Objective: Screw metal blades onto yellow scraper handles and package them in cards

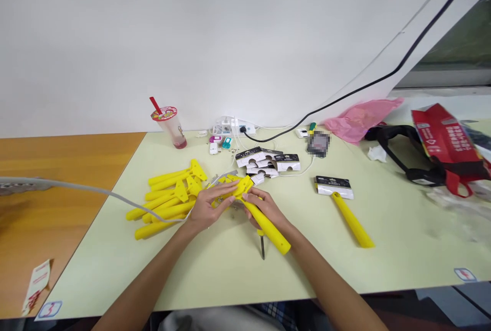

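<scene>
Head view: fingers of the left hand (204, 209) and right hand (271, 209) are being clamped on a yellow handle (272, 231) above the table (215, 280); a tool (263, 249) is being partly hidden beneath, more handles (174, 210) are being supported leftward, a scraper (351, 218) rightward.

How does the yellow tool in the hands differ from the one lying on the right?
The held tool is between the left hand and right hand; the lying tool rests on the table. The held tool's yellow head shows, while the lying tool's is covered by a black-and-white sleeve. Both have yellow handles.
</scene>
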Demonstrator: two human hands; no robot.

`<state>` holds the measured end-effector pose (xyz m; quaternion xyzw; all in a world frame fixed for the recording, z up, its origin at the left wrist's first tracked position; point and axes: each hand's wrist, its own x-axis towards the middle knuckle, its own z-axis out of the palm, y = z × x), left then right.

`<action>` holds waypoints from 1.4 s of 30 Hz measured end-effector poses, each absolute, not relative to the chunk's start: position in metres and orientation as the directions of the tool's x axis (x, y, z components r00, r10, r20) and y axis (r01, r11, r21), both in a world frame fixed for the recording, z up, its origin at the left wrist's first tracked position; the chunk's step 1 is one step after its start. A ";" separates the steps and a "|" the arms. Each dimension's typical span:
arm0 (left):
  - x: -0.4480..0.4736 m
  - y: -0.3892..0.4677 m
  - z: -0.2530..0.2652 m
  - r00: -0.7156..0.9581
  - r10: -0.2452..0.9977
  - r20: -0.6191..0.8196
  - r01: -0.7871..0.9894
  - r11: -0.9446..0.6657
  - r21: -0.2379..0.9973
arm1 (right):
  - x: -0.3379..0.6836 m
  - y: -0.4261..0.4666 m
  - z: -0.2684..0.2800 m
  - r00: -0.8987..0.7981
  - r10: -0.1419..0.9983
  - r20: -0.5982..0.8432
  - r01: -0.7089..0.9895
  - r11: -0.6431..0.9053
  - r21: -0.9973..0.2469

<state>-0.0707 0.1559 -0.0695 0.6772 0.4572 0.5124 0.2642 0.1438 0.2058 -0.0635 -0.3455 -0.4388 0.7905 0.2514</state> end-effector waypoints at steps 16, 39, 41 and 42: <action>-0.074 0.152 -0.063 0.044 0.946 0.321 0.313 -0.318 0.895 | 0.142 0.203 -0.065 -0.602 0.662 -0.447 0.018 -0.549 -0.836; -0.096 0.124 -0.036 0.171 0.978 0.121 0.461 -0.188 0.867 | 0.174 0.216 -0.043 -0.587 0.803 -0.100 -0.493 -0.453 -0.743; -0.098 0.106 -0.039 0.159 0.982 0.102 0.591 -0.178 0.787 | 0.175 0.217 -0.040 -0.586 0.804 -0.102 -0.552 -0.488 -0.676; -0.098 0.097 -0.043 0.130 0.985 0.112 0.635 -0.169 0.754 | 0.175 0.218 -0.039 -0.584 0.804 -0.111 -0.572 -0.505 -0.646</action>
